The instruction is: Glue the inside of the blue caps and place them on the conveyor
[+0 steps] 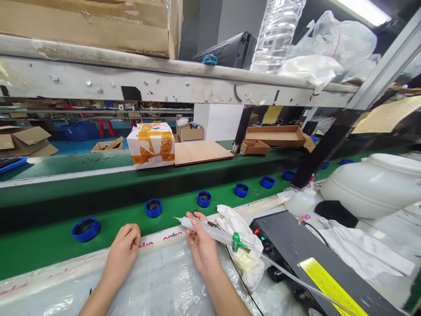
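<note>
My right hand (201, 244) is closed round a clear glue syringe (210, 231) whose tip points left toward the belt; a green clip (235, 242) joins its rear to a thin clear tube running right. My left hand (123, 252) rests on the plastic-covered bench edge with fingers curled in, and nothing shows in it. Several blue round caps, such as the blue cap (153, 207) just beyond my hands, sit spaced along the green conveyor belt (49, 239).
A black control box (296, 250) with a yellow label lies right of my hand, beside crumpled white cloth (238, 228). A white jug (375, 184) and small bottle (301, 202) stand at right. A taped parcel (151, 145) and wooden board (200, 152) sit on the far belt.
</note>
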### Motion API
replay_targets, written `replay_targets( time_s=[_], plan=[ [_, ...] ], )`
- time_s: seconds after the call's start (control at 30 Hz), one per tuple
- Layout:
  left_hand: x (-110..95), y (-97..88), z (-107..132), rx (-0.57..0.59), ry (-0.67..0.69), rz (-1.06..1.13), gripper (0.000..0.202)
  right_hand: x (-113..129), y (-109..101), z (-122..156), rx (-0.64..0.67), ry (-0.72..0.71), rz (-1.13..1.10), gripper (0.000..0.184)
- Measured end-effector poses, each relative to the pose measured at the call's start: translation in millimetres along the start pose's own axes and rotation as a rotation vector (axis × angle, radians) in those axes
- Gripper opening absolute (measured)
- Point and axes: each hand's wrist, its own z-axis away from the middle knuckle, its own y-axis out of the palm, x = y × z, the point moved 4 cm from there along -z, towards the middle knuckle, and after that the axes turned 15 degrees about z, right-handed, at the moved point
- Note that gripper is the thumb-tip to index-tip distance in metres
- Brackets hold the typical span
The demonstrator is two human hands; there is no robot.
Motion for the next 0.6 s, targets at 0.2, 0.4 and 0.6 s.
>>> replay_targets(
  time_s=[0.2, 0.4, 0.6],
  plan=[
    [16, -5.0, 6, 0.011, -0.037, -0.062, 0.023, 1, 2, 1, -0.034, 0.037, -0.004, 0.059],
    [31, -2.2, 6, 0.075, -0.138, -0.037, 0.034, 1, 2, 0, -0.056, 0.045, -0.001, 0.055],
    [34, 10.1, 0, 0.083, -0.320, -0.065, 0.047, 3, 2, -2, -0.067, 0.040, -0.005, 0.052]
  ],
)
